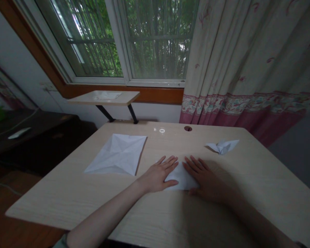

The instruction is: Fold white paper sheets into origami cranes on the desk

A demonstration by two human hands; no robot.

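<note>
A white sheet of paper (183, 177) lies on the table between my hands, partly covered by them. My left hand (161, 175) rests flat on its left side, fingers stretched out and thumb apart. Over the right side spreads my right hand (208, 179), also with its fingers extended. Whether the paper is folded beneath them I cannot tell. Left of my hands is a larger creased white paper (119, 154), opened out flat. A folded paper crane (223, 146) stands beyond my right hand.
The pale wooden table (67, 186) has a round cable hole (188, 128) near its back edge. A small raised shelf (85, 97) on black legs holds some white paper (110, 95). Behind are a window (157, 51) and a patterned curtain (229, 69); a dark cabinet (41, 137) stands left.
</note>
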